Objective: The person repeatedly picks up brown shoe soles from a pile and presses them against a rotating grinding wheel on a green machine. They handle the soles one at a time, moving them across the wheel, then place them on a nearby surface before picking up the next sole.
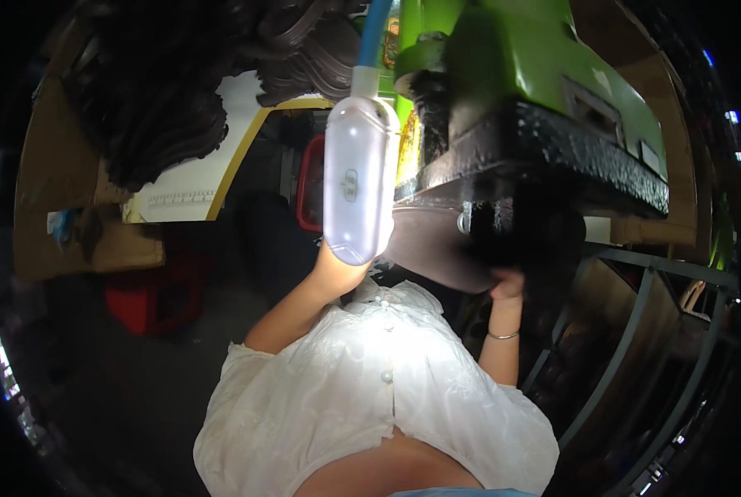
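Note:
A smooth, dark brown flat piece (424,240) with a rounded edge lies under the head of a green machine (544,58) with a black lower rim. On the piece's near right edge, the fingers of my right hand (508,284) are closed. My left forearm reaches up to the piece's left side, but a lit, pale oblong lamp (356,182) covers that hand, so its fingers are hidden. The machine's working part is mostly in shadow, and I cannot make out where it meets the piece.
Dark, curved pieces (163,99) are heaped at the far left beside a white, yellow-edged board (197,182). Cardboard (89,240) stands at the left. A red stool-like object (155,294) is on the floor below. A grey metal frame (635,331) stands at the right.

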The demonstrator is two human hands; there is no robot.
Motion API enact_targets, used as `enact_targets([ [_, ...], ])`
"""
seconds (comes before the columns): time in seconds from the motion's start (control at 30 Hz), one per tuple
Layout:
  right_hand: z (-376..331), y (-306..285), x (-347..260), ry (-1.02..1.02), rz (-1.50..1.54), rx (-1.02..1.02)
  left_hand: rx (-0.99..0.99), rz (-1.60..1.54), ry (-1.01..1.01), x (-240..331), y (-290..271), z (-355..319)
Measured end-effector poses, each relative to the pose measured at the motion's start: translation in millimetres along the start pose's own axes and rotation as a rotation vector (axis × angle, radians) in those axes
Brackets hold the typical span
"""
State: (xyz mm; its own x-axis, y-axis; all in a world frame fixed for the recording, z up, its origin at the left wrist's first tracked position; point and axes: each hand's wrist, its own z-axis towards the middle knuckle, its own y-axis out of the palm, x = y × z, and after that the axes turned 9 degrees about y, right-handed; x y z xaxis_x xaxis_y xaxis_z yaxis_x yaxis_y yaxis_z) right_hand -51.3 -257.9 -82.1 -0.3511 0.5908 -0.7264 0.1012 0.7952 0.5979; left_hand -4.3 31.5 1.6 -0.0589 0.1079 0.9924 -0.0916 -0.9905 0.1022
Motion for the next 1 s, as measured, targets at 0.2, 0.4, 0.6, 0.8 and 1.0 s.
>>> enact_targets([
  [0.2, 31.4, 61.4, -41.4, -0.3, 0.069, 0.173, -0.12, -0.218, -0.073, -11.0, -16.9, -16.4],
  [0.4, 45.8, 131.3, -32.2, -0.354, 0.226, 0.01, -0.043, -0.127, -0.016, -13.4, -56.3, -23.8],
  [0.6, 59.4, 150.4, 23.8, -0.389, 0.081, -0.146, 0.149, -0.035, -0.119, -30.6, -98.8, -30.8],
  [0.8, 51.9, 176.1, 0.5, -0.297, -0.222, -0.1, -0.192, 0.208, -0.262, -73.1, -94.1, -38.6],
  [1.0, 46.0, 192.5, -38.1, -0.021, -0.603, -0.161, -0.717, 0.3, -0.139, -87.3, -6.9, -42.2],
])
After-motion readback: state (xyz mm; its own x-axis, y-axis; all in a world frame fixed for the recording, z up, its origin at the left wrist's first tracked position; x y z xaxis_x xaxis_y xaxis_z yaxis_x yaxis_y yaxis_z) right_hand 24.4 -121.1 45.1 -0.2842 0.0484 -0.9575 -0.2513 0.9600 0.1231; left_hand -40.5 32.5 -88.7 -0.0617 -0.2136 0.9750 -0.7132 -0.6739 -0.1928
